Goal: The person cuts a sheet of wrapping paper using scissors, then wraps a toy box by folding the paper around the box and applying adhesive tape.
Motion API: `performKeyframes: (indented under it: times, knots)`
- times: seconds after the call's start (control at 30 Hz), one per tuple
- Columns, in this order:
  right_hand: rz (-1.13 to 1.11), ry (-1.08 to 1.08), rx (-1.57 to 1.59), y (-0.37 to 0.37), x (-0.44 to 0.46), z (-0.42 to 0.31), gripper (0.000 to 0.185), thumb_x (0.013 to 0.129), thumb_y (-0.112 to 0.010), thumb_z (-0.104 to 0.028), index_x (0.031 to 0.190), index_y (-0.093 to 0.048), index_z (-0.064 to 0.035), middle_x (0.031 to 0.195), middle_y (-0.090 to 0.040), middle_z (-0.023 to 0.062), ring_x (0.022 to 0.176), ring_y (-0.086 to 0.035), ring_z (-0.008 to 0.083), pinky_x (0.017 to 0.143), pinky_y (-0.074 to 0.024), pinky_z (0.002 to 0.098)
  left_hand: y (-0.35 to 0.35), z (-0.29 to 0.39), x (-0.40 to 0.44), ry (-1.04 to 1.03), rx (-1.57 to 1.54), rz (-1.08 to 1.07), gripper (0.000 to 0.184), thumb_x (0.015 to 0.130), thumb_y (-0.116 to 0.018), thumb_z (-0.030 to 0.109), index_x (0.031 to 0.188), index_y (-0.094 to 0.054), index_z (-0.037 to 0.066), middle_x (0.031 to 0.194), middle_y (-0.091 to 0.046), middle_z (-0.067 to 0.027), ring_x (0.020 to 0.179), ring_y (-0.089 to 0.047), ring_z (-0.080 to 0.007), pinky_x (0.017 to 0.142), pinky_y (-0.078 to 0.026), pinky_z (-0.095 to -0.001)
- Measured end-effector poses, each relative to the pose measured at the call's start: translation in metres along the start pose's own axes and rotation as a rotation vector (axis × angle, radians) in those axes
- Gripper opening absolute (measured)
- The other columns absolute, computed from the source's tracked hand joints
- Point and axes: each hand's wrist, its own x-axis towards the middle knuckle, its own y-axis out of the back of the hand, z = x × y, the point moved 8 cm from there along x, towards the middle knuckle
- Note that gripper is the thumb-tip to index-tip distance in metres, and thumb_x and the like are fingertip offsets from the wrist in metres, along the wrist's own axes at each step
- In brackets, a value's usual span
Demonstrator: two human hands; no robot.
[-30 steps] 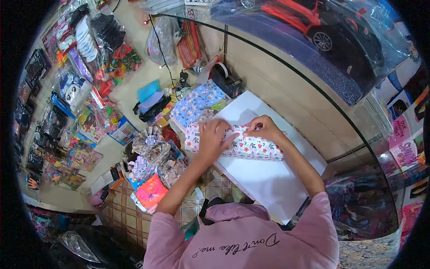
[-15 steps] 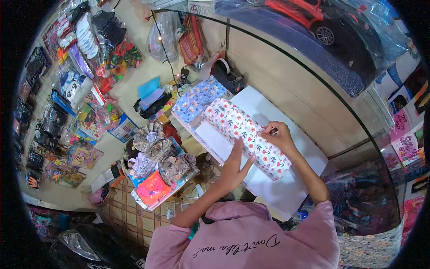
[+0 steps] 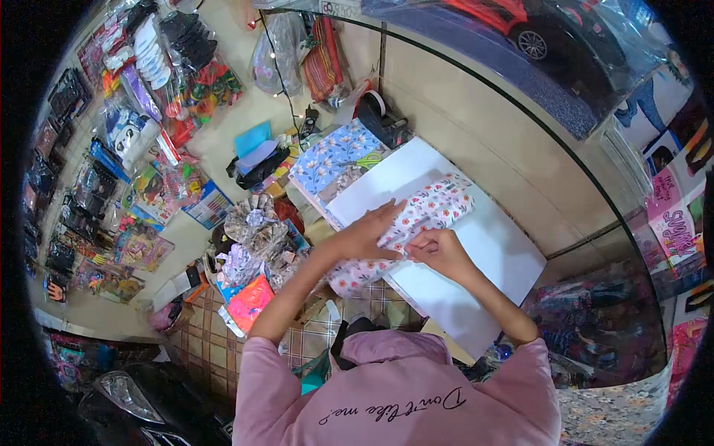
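Note:
A parcel in white paper with red flowers (image 3: 439, 202) lies slantwise across a white board (image 3: 483, 279), its lower end past the board's near edge. My left hand (image 3: 372, 232) rests on its middle with the fingers stretched out. Close by, my right hand (image 3: 440, 255) is closed in a pinch at the paper; what it pinches is too small to make out. Green-handled scissors (image 3: 368, 160) lie behind, beside blue floral paper (image 3: 327, 162).
Crumpled wrappings (image 3: 256, 230) and a bright orange-pink packet (image 3: 251, 301) are heaped at the left. A tape dispenser (image 3: 383, 119) stands at the back. A glass edge (image 3: 520, 97) curves along the right, and packaged goods hang on the left wall.
The parcel has been turned, so it now slants from upper right to lower left. My left hand has moved up onto it, and my right hand has shifted left and down.

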Motion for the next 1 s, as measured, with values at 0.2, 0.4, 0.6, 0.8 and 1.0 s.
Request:
performKeyframes:
  times: [0.2, 0.4, 0.6, 0.8, 1.0]
  knots:
    - [-0.085, 0.047, -0.276, -0.002, 0.001, -0.024, 0.024, 0.082, -0.07, -0.013, 0.101, -0.065, -0.0005, 0.09, -0.067, 0.0135, 0.084, -0.066, 0.0242, 0.076, -0.052, 0.0329, 0.025, -0.023, -0.006, 0.456, -0.508, -0.253, 0.065, 0.094, -0.052, 0.039, 0.141, -0.034, -0.002, 0.135, -0.047, -0.0214, 0.123, -0.045, -0.0258, 0.105, -0.033, -0.0341]
    - [-0.026, 0.693, -0.655, -0.012, 0.019, -0.042, 0.04, 0.083, -0.067, -0.021, 0.119, -0.056, -0.007, 0.126, -0.049, 0.0179, 0.117, -0.046, 0.0362, 0.098, -0.038, 0.0432, 0.048, -0.054, 0.002, 0.444, -0.471, -0.008, 0.062, 0.095, -0.048, 0.044, 0.13, -0.048, -0.006, 0.126, -0.053, -0.0176, 0.115, -0.047, -0.0226, 0.1, -0.034, -0.0305]
    - [-0.037, 0.755, -0.699, -0.022, 0.049, -0.038, 0.032, 0.087, -0.062, -0.022, 0.111, -0.057, -0.0019, 0.114, -0.056, 0.0162, 0.107, -0.053, 0.033, 0.092, -0.0409, 0.0426, 0.049, -0.064, 0.001, 0.553, -0.62, 0.018, 0.061, 0.091, -0.053, 0.045, 0.127, -0.052, -0.004, 0.121, -0.054, -0.0152, 0.114, -0.046, -0.0216, 0.099, -0.035, -0.0304]
    - [-0.098, 0.641, -0.69, -0.035, 0.074, -0.026, 0.024, 0.09, -0.056, -0.022, 0.086, -0.063, 0.0009, 0.087, -0.062, 0.0179, 0.083, -0.06, 0.0361, 0.077, -0.0463, 0.0443, 0.043, -0.089, -0.002, 0.636, -0.697, 0.044, 0.06, 0.091, -0.055, 0.044, 0.127, -0.052, -0.003, 0.12, -0.054, -0.0129, 0.109, -0.049, -0.0191, 0.095, -0.038, -0.0288]
    - [-0.075, 0.543, -0.678, -0.036, 0.079, -0.026, 0.031, 0.089, -0.056, -0.026, 0.072, -0.065, -0.0009, 0.071, -0.063, 0.0182, 0.071, -0.061, 0.0365, 0.07, -0.0476, 0.0454, 0.045, -0.087, 0.0, 0.59, -0.589, 0.052, 0.056, 0.091, -0.055, 0.043, 0.126, -0.054, -0.001, 0.116, -0.056, -0.0095, 0.105, -0.051, -0.0177, 0.092, -0.039, -0.0288]
